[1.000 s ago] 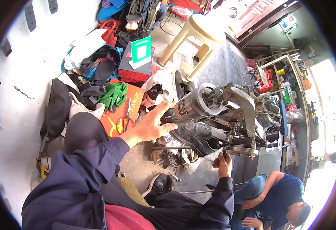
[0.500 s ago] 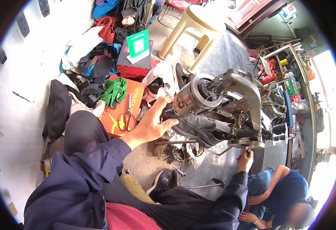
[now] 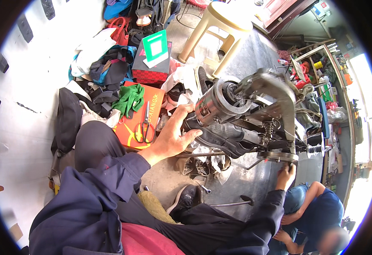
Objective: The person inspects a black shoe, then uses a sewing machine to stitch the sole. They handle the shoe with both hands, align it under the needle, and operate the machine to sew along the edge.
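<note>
A black perforated shoe lies under the head of a hand-cranked shoe-sewing machine. My left hand grips the near-left end of the shoe, thumb on the lower side, fingertips partly hidden behind the machine's metal cylinder. At the machine's lower right, my right hand is closed at the rim of the flat round handwheel. Its fingers are bunched there, and what lies inside them is mostly hidden. A thread spool sits right of the wheel.
Scissors and a green cloth lie on an orange box at left. Behind stand a dark shoebox with a green sign and a cream stool. A person in blue crouches at lower right; shelves line the right.
My right hand has moved right along the handwheel's rim. My left hand keeps its hold on the shoe. The whole view has shifted slightly.
</note>
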A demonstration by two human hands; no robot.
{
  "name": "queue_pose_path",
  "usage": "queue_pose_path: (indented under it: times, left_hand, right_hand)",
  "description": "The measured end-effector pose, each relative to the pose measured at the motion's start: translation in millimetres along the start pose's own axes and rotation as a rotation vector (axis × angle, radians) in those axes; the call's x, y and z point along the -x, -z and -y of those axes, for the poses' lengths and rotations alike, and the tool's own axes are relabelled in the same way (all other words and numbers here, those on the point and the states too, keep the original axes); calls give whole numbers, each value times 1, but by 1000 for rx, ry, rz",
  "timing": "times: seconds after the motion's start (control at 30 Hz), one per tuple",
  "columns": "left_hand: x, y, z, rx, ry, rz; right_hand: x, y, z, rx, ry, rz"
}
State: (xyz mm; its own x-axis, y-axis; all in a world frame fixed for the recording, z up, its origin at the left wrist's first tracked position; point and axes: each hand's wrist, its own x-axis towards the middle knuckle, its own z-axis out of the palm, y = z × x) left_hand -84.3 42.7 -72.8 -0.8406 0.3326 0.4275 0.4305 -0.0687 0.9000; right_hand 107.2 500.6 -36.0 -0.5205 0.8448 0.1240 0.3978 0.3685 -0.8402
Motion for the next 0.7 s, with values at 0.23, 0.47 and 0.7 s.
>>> queue_pose_path:
  times: [0.23,0.47,0.7]
  left_hand:
    - [0,-1,2,-6,-29,-10]
    - [6,-1,-2,-39,-9,-7]
    - [4,1,-10,167,104,36]
  right_hand:
    - [61,-64,3,29,-188,565]
    - [25,4,59,58,170,60]
    - [6,-23,-40,113,-183,136]
